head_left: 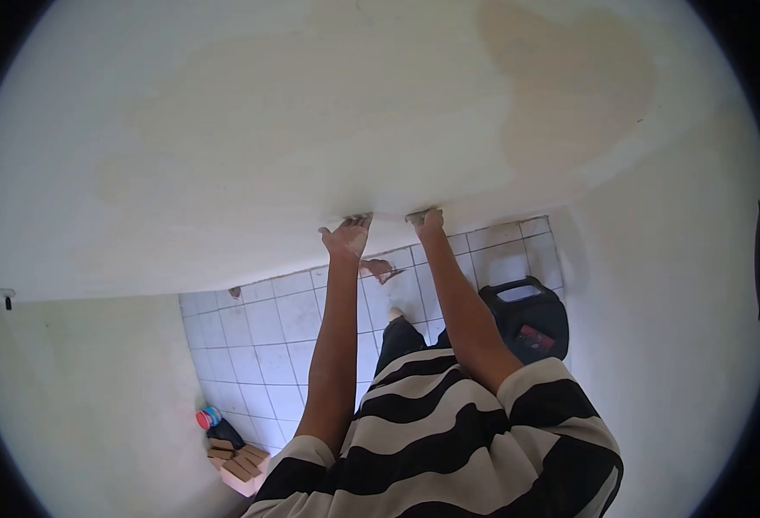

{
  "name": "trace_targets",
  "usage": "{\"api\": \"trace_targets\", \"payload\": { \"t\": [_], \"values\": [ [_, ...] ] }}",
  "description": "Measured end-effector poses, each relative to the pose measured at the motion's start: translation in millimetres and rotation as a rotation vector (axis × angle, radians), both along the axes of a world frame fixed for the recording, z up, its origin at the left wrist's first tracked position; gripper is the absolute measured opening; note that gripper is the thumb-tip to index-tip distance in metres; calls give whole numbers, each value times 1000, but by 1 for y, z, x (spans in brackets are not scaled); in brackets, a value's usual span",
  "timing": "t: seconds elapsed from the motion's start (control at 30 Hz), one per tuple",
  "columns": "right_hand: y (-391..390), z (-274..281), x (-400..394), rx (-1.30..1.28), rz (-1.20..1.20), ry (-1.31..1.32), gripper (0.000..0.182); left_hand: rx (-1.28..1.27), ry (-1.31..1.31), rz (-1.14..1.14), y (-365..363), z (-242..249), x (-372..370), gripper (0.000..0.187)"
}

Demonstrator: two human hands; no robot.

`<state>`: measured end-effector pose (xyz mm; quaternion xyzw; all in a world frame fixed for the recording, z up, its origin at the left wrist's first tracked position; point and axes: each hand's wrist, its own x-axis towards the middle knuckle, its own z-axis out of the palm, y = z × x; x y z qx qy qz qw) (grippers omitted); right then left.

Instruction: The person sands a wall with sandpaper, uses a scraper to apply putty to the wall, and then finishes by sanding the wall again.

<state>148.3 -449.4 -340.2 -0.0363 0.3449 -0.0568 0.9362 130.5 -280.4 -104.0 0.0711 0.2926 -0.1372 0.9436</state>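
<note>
A cream plastered wall (311, 129) rises over a white tiled floor (289, 319); a black plastic case (542, 312) sits on it, at right. The left hand (348, 237), thumb spread from its fingers, meets the wall; the right hand (432, 221) clasps a small, flat grey piece (416, 217) there, long axis sideways.

From my head, one camera is looking forward and down over my hands (346, 239) (430, 222), facing the nearby wall (337, 104) and floor (286, 332).
</note>
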Motion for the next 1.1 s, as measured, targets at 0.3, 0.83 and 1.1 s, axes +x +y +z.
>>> {"api": "trace_targets", "payload": {
  "t": [0.3, 0.83, 1.1],
  "values": [
    [71, 40, -5, -945, 268, 65, 34, 90, 69, 106, 90, -15, 7, 79],
    [219, 287, -105, -868, 361, -153, 37, 553, -502, -564, 189, 23, -22, 54],
    [185, 283, -136, -1537, 465, 8, 28, 190, 279, -173, 188, 22, 21, 40]
  ]
}}
